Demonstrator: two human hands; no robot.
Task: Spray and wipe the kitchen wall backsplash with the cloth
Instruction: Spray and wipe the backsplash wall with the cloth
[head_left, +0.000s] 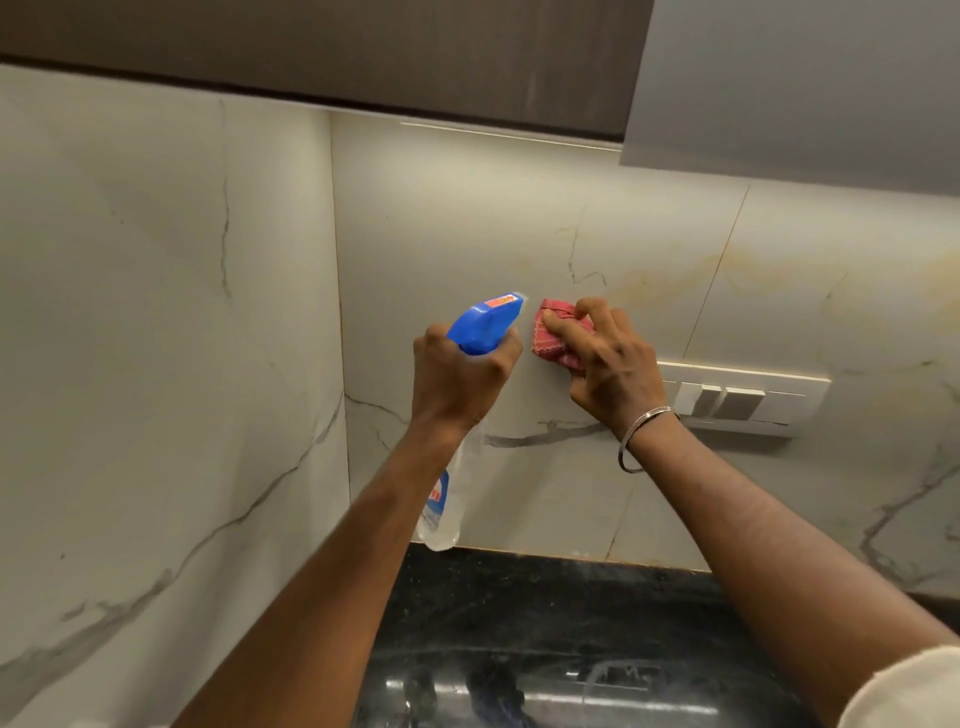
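Glossy marble-look backsplash (467, 218); woven cloth (558, 338); polished countertop (545, 623).

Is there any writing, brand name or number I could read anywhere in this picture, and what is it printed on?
Nothing here can be read.
Sticker on the blue trigger head of the spray bottle, held in the left hand: orange and red, print too blurred to read.
Label on the bottle's clear body: red letters on white and blue, mostly hidden behind the forearm, unreadable.
Red cloth under the right hand: stitched pattern, no words.
Switch plate: no markings visible.
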